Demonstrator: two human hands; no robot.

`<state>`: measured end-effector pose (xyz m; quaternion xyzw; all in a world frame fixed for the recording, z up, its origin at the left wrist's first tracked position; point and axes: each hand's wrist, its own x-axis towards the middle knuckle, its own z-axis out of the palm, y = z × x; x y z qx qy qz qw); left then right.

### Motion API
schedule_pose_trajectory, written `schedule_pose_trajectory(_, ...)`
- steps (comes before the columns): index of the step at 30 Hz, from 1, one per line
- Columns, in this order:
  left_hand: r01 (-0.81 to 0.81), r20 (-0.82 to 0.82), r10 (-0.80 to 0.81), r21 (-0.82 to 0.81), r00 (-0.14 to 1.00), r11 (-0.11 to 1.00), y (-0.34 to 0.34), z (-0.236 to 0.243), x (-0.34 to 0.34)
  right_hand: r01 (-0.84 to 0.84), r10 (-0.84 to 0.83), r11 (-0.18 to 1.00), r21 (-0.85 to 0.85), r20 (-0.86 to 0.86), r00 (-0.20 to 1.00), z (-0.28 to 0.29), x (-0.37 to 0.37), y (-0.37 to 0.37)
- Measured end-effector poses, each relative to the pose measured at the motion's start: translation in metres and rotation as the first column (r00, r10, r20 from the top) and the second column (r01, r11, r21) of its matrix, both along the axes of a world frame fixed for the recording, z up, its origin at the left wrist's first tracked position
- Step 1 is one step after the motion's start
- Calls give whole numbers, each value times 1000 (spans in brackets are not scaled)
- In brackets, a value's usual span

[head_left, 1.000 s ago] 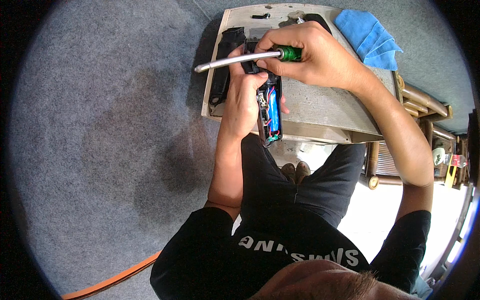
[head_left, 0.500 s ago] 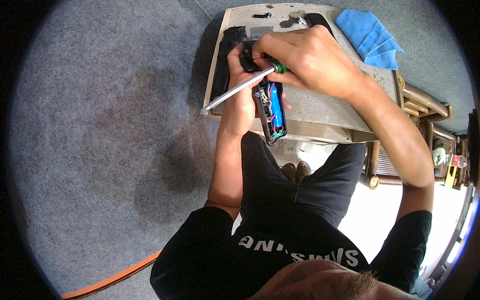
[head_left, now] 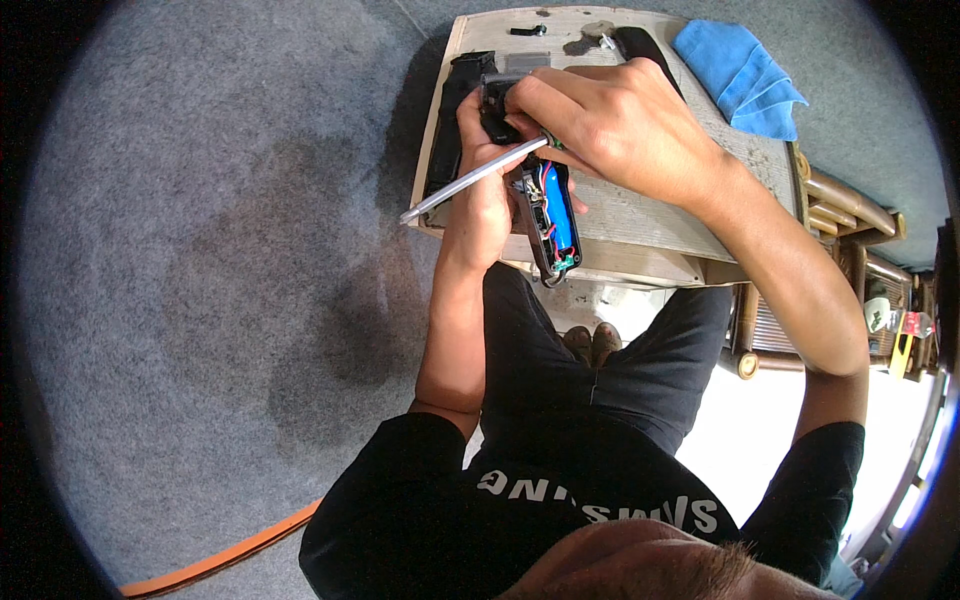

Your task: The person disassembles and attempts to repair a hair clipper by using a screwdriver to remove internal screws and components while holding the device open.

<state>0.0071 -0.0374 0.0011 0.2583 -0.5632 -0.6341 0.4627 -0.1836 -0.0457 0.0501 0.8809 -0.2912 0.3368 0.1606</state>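
My left hand (head_left: 484, 210) is closed around a black handheld electric device (head_left: 556, 215) with its casing opened, showing a blue cylindrical battery, red wires and a small green board. My right hand (head_left: 640, 135) bends over the device's black upper end (head_left: 496, 105), fingertips on it, while gripping a screwdriver (head_left: 462, 184) with a green handle, mostly hidden under the fingers. Its steel shaft crosses above my left hand, pointing down-left. Exactly what the fingertips touch is partly hidden. Beside my left hand, a long black piece (head_left: 445, 160) lies on the pale wooden stand (head_left: 680, 240).
A folded blue cloth (head_left: 738, 75) sits at the stand's back right, beside a black elongated object (head_left: 632, 45). A small black piece (head_left: 525, 30) lies at the back. Bamboo furniture (head_left: 840, 200) stands to the right, grey carpet (head_left: 200, 250) spreads left.
The screwdriver's shaft has swung from nearly horizontal to slanting down-left. The device's lower end has shifted slightly right and up, and my right hand has moved slightly down with more of the green handle covered.
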Motion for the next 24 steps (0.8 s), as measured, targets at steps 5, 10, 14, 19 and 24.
schedule_pose_trajectory(5,3,-2,-3,7,1000,1000,0,-1,-1,-4,4,1000,4,15,1000,-1,0,0)
schedule_pose_trajectory(10,-27,-16,28,26,999,999,3,3,-2,-36,30,997,75,79,996,-4,-2,-2)
schedule_pose_trajectory(14,-39,-45,43,78,998,996,2,4,-2,-102,66,979,176,198,978,-10,-2,-11)
schedule_pose_trajectory(19,-39,12,38,60,999,997,0,4,-4,-208,-16,814,543,378,926,-6,-11,-21)
schedule_pose_trajectory(24,-28,78,25,33,997,999,1,12,-7,-309,-15,707,636,450,893,-14,-14,-31)
